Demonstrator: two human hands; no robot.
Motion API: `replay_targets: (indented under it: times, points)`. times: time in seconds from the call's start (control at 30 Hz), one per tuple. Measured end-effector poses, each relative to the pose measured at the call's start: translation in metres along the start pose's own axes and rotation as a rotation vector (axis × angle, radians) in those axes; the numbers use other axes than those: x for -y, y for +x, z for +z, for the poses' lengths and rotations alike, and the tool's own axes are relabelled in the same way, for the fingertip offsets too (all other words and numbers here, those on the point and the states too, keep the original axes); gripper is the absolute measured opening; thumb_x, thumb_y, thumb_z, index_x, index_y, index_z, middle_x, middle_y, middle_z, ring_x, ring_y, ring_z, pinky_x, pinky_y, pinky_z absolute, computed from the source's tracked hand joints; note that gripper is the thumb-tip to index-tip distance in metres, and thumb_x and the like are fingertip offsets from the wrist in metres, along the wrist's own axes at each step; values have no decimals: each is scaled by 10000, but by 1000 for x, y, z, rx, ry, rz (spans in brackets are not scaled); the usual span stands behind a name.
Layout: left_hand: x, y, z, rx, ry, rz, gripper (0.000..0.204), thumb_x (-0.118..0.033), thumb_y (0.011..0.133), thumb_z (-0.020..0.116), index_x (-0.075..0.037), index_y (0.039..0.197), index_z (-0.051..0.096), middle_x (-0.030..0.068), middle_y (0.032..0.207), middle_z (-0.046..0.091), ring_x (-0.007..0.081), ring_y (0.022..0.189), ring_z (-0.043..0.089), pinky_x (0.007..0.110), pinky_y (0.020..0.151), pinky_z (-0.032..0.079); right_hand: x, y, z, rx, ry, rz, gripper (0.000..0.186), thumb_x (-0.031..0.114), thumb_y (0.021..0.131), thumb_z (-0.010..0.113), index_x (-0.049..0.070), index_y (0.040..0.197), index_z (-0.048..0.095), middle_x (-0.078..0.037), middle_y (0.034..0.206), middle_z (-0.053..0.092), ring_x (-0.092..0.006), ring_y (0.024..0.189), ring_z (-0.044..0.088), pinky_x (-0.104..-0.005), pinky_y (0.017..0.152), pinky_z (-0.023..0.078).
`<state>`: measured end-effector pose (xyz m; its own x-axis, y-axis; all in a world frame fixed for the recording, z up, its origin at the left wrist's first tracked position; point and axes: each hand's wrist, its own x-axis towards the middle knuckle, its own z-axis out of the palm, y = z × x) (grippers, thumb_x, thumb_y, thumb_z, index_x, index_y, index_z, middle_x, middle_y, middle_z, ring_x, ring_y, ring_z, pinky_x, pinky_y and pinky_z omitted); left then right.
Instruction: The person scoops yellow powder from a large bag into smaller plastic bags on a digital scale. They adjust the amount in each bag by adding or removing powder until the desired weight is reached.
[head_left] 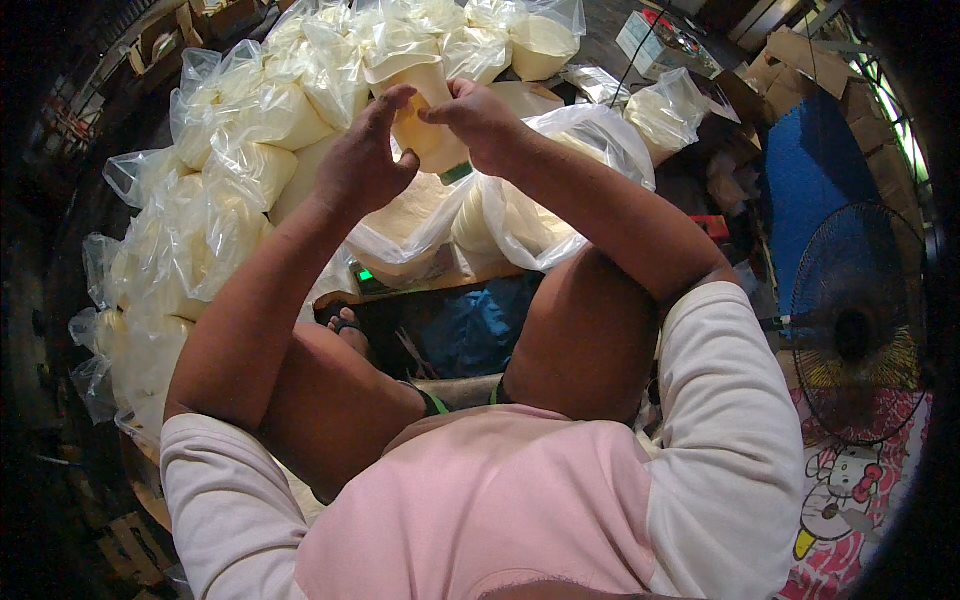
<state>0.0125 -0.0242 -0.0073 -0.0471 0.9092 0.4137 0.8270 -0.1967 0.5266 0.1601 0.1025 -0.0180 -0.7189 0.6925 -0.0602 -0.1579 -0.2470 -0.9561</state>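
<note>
Both hands are raised over the far middle, on either side of a pale cream pouch with an orange-brown patch and a green lower end. Its upper edge flares out. My left hand has its fingertips at the pouch's left side, thumb spread lower down. On the other side my right hand grips the pouch with bent fingers and thumb. Beneath them lies a large open clear bag with cream-coloured powder in it. Another open clear bag of pale contents sits just right of it.
Several filled clear bags are heaped along the left and far side. A small green-lit display shows near my knees. At right stand a fan, a blue panel and cardboard. A white-and-blue box lies far right.
</note>
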Motion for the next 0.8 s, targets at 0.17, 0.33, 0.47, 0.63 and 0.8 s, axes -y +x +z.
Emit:
replay_targets:
  times: [0.17,0.33,0.47,0.63,0.8]
  points:
    - [5,2,0,-2,-32,49,658,-105,786,705,-129,1388,441,203,1330,590,394,1247,578,441,1038,481,3,-4,0,-33,-35,-9,472,38,822,691,-1,1254,504,-186,1122,636,-327,974,675,-462,837,581]
    - [7,2,1,32,27,40,653,-101,783,704,-125,1384,452,197,1317,602,380,1240,587,434,1039,483,1,-2,2,-72,-71,28,429,39,826,681,-14,1225,536,-182,1103,645,-327,977,672,-461,844,574]
    - [0,1,-4,48,64,18,644,-102,785,703,-132,1382,460,192,1308,611,366,1229,599,433,1033,491,2,-3,0,-37,-49,7,436,41,825,678,-15,1233,535,-181,1106,645,-324,974,672,-462,872,562]
    - [3,-1,-5,61,109,24,638,-108,788,706,-139,1379,468,183,1296,621,355,1216,611,432,1023,502,4,-5,1,-3,-49,20,444,43,824,686,-12,1236,528,-177,1107,643,-319,982,669,-456,877,557]
    - [0,-1,-3,67,122,35,627,-116,793,707,-139,1373,473,172,1289,629,346,1207,619,424,1016,508,-1,2,-8,-10,-12,29,465,29,816,692,-6,1241,508,-168,1105,639,-316,975,669,-460,865,560]
